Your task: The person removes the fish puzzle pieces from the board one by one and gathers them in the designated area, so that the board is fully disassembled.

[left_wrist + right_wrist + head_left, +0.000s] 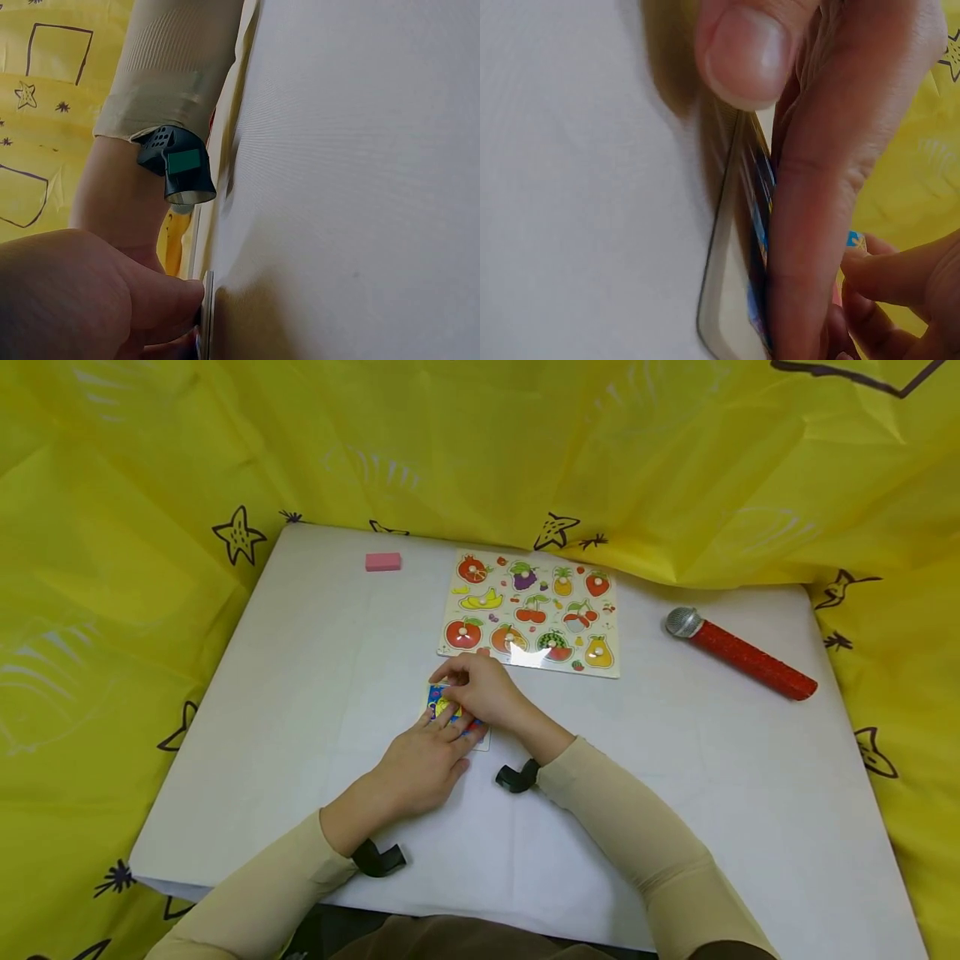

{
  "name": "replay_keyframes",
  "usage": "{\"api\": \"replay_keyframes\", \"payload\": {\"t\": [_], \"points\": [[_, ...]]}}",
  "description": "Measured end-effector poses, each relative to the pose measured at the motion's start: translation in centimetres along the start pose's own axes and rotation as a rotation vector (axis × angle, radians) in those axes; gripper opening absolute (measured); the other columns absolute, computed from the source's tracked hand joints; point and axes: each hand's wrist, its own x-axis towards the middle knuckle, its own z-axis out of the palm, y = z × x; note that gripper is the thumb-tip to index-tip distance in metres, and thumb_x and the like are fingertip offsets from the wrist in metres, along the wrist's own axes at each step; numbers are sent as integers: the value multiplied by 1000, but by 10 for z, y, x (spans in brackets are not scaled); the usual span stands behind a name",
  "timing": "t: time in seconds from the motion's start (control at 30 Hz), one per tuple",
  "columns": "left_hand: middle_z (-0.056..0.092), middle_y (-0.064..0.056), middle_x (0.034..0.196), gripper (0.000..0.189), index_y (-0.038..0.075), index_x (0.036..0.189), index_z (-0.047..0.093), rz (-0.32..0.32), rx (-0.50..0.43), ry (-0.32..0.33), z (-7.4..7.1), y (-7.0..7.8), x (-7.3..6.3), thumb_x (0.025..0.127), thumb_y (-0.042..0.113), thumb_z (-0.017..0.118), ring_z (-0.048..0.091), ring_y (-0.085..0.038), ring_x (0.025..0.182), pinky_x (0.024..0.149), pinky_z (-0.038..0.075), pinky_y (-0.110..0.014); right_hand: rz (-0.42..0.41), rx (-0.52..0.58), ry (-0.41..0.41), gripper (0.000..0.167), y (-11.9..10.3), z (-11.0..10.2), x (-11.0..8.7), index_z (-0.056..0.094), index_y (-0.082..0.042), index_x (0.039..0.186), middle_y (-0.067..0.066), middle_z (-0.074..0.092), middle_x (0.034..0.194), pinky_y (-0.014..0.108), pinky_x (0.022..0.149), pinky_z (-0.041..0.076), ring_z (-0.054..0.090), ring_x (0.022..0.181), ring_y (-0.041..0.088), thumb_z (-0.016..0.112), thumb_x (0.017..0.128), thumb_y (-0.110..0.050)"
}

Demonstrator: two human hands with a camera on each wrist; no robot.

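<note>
A small colourful jigsaw puzzle (pixel 435 695) in a pale frame (pixel 724 307) lies on the table, partly hidden under the hands. My left hand (pixel 420 767) rests across it with fingers stretched out. In the right wrist view, that hand's long finger (pixel 810 202) lies over the pictures, and its thumb is near the frame's edge. My right hand (pixel 483 689) is bent over the puzzle's far side. Its fingertips pinch a small blue-and-yellow puzzle piece (pixel 856 240). The left wrist view has the puzzle's thin edge (pixel 207 307) by the left thumb.
A fruit peg puzzle board (pixel 498 585) lies just beyond the hands. At the back left is a pink block (pixel 383 562). A red microphone (pixel 753 660) lies on the right of the white-covered table (pixel 300 693). Yellow curtains (pixel 480 443) hang around the table.
</note>
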Motion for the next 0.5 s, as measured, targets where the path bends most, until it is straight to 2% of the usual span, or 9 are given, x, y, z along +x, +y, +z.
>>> {"api": "replay_keyframes", "payload": {"t": [0.13, 0.27, 0.5], "points": [[36, -11, 175, 54, 13, 164, 47, -4, -8, -6, 0, 0, 0, 113, 30, 53, 28, -36, 166, 133, 28, -59, 23, 11, 45, 17, -2, 1, -2, 83, -15, 109, 2, 68, 92, 30, 82, 49, 62, 90, 18, 77, 96, -6], [36, -10, 175, 54, 16, 164, 47, -16, -20, -17, 0, 1, 0, 112, 30, 54, 30, -37, 165, 132, 29, -60, 46, 74, 76, 12, -2, -3, -4, 81, -13, 107, 4, 69, 92, 31, 81, 52, 64, 89, 21, 78, 96, -7], [36, -8, 176, 55, 19, 166, 45, -31, -25, -26, -1, 2, 1, 112, 30, 54, 30, -38, 165, 132, 29, -61, 80, 135, 105, 7, 9, -25, -6, 82, -10, 102, 6, 72, 93, 25, 73, 57, 68, 85, 20, 80, 96, -8]]}}
